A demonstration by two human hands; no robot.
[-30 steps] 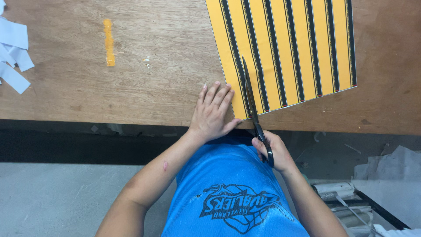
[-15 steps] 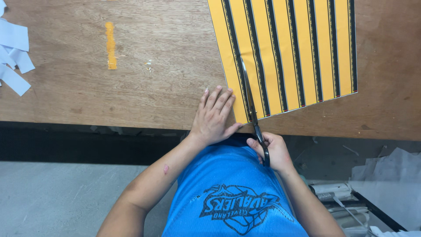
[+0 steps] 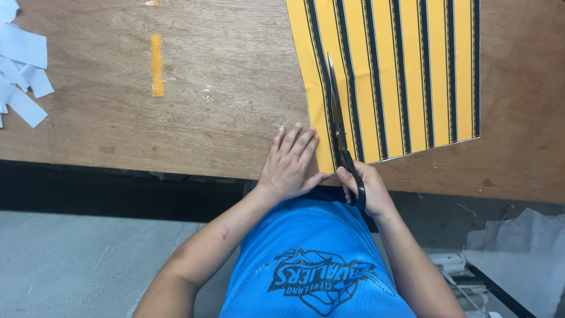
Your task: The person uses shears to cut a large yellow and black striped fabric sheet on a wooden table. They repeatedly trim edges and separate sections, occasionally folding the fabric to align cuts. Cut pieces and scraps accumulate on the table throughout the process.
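Head cam: right hand point(image 3: 366, 187) grips scissors point(image 3: 338, 121) w/ blades in striped sheet point(image 3: 391, 76) on bench point(image 3: 194, 118). Left hand point(image 3: 289, 165) flat, fingers point(image 3: 297, 138) spread, near blades — could get nicked, or cut drifts.

The striped sheet point(image 3: 406, 76) lies on the table point(image 3: 223, 88). Left of the sheet, well apart, paper scraps point(image 3: 23, 65) sit at the table's far-left edge. On the sheet's left part lie the scissors point(image 3: 340, 126); just left of them, the left hand point(image 3: 291, 165) rests at the sheet's near corner.
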